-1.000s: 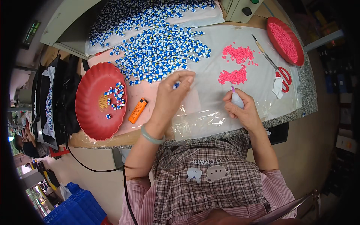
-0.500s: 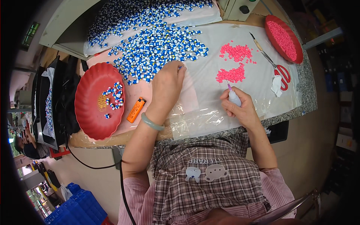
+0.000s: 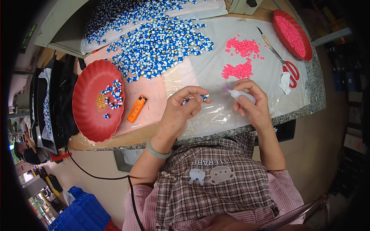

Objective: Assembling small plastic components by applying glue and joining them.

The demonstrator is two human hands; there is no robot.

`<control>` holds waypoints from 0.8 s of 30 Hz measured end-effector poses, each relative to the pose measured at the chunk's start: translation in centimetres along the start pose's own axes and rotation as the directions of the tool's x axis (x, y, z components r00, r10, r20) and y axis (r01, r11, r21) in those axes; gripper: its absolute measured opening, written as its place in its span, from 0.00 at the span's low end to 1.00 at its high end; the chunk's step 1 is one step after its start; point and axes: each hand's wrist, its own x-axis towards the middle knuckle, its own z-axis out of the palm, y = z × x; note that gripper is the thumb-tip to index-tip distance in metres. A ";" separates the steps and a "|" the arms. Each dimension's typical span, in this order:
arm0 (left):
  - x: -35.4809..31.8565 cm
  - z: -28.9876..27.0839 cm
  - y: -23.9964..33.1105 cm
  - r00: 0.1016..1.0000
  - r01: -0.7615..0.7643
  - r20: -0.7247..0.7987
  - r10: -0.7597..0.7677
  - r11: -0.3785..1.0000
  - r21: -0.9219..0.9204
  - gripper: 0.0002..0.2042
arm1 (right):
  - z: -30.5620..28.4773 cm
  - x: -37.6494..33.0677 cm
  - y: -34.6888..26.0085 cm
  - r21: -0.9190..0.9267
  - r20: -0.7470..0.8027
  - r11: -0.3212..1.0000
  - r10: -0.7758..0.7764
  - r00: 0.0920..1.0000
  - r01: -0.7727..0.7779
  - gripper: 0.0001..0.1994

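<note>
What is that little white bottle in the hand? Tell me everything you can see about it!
The little white bottle looks like soft plastic, with a thin pink pointed tip. It lies nearly sideways in the right hand, whose fingers wrap around its body. The tip points left toward the small blue and white piece pinched in the left hand, without touching it. It is held just above the clear plastic sheet. What is inside cannot be seen.
</note>
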 end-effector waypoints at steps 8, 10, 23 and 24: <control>-1.0 0.5 -1.4 0.995 -0.042 -0.076 0.067 0.957 0.288 0.11 | 0.3 -0.7 -0.5 0.023 -0.178 0.995 -0.096 0.979 0.102 0.15; -1.2 0.7 -1.8 0.990 -0.076 -0.090 0.108 0.950 0.301 0.11 | 0.8 -1.0 -1.1 -0.139 -0.224 0.983 -0.148 0.963 0.119 0.15; -1.5 1.1 -2.3 0.967 -0.166 -0.085 0.240 0.849 0.502 0.10 | 1.0 -1.9 -1.1 -0.612 0.010 0.690 -0.482 0.876 0.387 0.19; -1.5 1.1 -2.3 0.967 -0.166 -0.085 0.239 0.849 0.502 0.10 | 1.1 -1.9 -1.2 -0.618 0.014 0.682 -0.487 0.873 0.391 0.19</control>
